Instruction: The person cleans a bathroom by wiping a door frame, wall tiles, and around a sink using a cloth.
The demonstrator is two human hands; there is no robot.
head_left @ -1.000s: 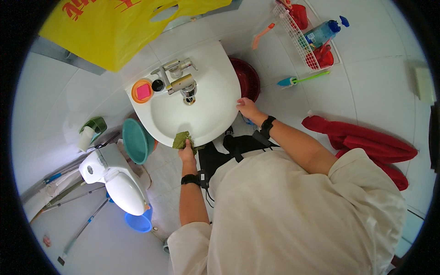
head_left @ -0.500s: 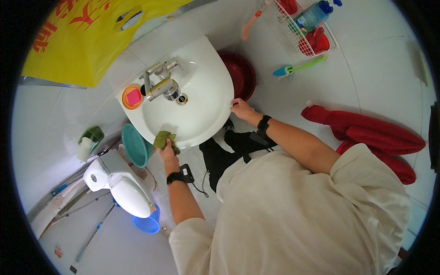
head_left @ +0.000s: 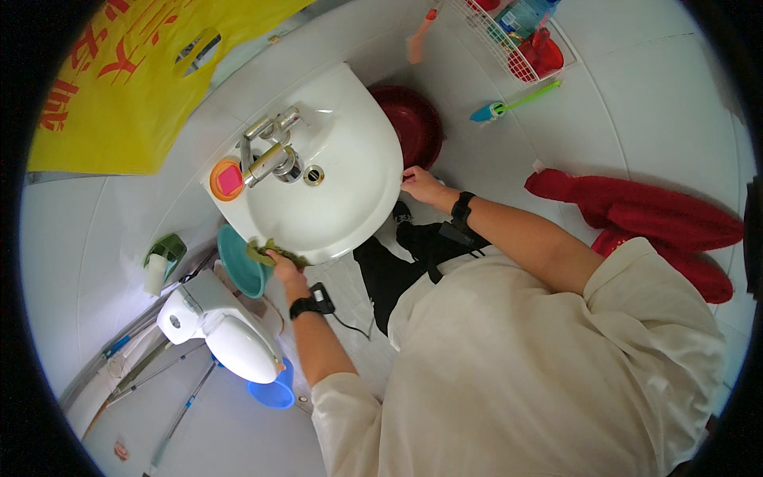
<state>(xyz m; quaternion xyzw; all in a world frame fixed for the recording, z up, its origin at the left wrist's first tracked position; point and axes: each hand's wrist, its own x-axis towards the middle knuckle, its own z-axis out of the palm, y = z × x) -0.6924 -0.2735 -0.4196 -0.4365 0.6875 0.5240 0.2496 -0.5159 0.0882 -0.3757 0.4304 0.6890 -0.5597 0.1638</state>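
A crumpled green cloth (head_left: 266, 253) is in my left hand (head_left: 285, 269), pressed against the near left rim of the white washbasin (head_left: 318, 226). The fingers are closed on the cloth, and part of it hangs over the basin's outer edge. At the basin's right edge rests my right hand (head_left: 423, 184), its fingertips curled against the rim. Whether anything lies between those fingers I cannot make out. Behind the bowl stands a chrome faucet (head_left: 270, 161), with an orange soap dish (head_left: 227, 180) holding a pink piece beside it.
A teal basin (head_left: 242, 266) and a white toilet (head_left: 242, 350) are at the left, with a blue bucket (head_left: 274, 389) beside the toilet. Under the sink's right side sits a dark red basin (head_left: 415, 127). Red towels (head_left: 636, 211) hang at the right; a yellow bag (head_left: 135, 87) is upper left.
My left hand has slid the cloth a little left along the rim, and the cloth now lies flatter over the edge. My right hand stays at the basin's edge. The view has shifted slightly.
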